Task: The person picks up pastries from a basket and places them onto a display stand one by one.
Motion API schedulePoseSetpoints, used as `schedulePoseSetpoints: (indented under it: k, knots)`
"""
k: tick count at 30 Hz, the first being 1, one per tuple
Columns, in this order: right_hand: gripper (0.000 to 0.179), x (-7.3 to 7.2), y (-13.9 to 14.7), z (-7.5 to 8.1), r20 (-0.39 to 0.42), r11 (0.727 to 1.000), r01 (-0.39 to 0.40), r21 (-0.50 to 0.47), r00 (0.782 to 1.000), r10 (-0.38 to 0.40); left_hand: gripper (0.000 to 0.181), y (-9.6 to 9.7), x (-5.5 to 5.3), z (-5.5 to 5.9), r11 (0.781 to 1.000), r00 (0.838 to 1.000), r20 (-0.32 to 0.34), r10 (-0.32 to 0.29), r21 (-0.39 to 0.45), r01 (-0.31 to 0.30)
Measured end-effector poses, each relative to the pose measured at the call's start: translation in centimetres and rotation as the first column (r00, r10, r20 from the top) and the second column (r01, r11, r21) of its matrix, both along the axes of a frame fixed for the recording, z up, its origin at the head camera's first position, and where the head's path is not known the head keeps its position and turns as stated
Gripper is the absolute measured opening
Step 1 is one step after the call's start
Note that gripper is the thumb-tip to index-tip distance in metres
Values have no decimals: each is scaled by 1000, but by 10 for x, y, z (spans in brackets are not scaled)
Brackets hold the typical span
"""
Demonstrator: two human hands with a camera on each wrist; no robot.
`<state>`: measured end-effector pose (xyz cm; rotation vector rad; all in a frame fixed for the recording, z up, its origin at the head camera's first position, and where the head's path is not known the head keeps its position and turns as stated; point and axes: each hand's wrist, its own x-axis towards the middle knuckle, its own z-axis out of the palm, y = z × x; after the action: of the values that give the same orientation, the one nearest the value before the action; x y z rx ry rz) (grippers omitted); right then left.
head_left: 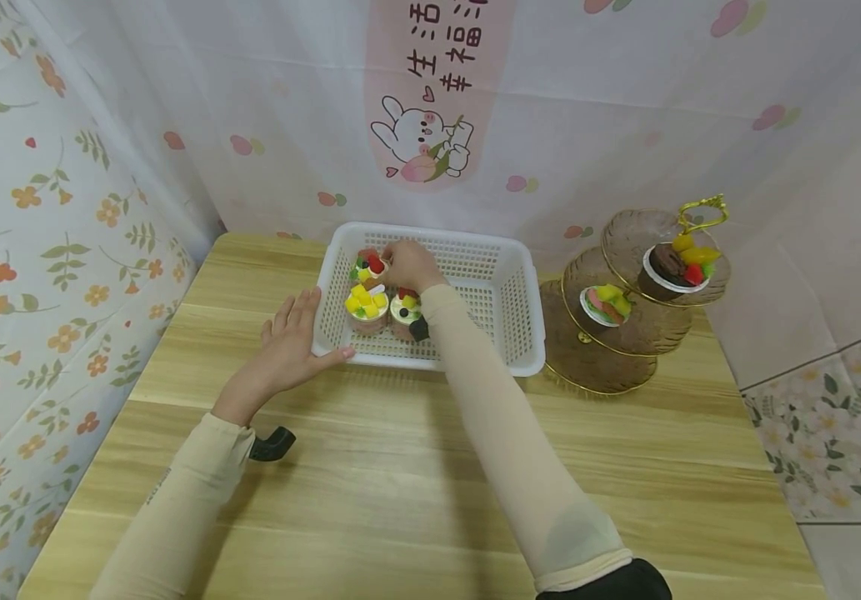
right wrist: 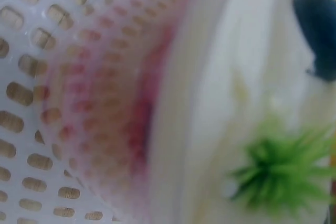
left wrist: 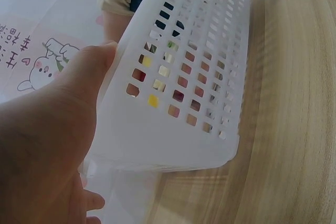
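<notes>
A white plastic basket (head_left: 516, 292) stands on the table and holds several toy dessert cups. My left hand (head_left: 287, 354) spans its front left corner, straight fingers along the left side and thumb on the front rim. In the left wrist view, the thumb (left wrist: 92, 69) rests against the rim. Inside the basket, my right hand (head_left: 413, 265) grips the back left dessert cup (head_left: 367, 265), which has red fruit on top; its fingertips are partly hidden. Beside it are a cup with yellow cubes (head_left: 367, 304) and a cream-topped cup (head_left: 402, 308), seen close in the right wrist view.
A three-tier smoky stand (head_left: 603, 367) with a gold handle is just right of the basket. It holds a chocolate fruit cup (head_left: 673, 268) on top and a smaller fruit cup (head_left: 605, 305) in the middle. A printed curtain (head_left: 287, 108) hangs behind the wooden table (head_left: 370, 483).
</notes>
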<state>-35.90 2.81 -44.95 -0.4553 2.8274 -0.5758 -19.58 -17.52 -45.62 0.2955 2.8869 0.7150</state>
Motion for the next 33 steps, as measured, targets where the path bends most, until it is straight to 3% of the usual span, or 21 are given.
schedulePoseSetpoints:
  k: [8, 16, 27, 33]
  knots:
    - [46, -4, 2, -4, 73, 995, 33, -94, 997, -26, 115, 0, 0, 2, 1000, 1000, 7, -1, -5, 1]
    - [44, -4, 3, -4, 57, 991, 30, -127, 998, -22, 115, 0, 0, 2, 1000, 1000, 20, -4, -4, 4]
    - [37, -1, 7, -3, 122, 972, 94, -215, 990, -68, 115, 0, 1, 2, 1000, 1000, 12, -4, -5, 4]
    - [34, -2, 10, -8, 96, 969, 69, -238, 994, -47, 115, 0, 1, 2, 1000, 1000, 15, -3, -11, 3]
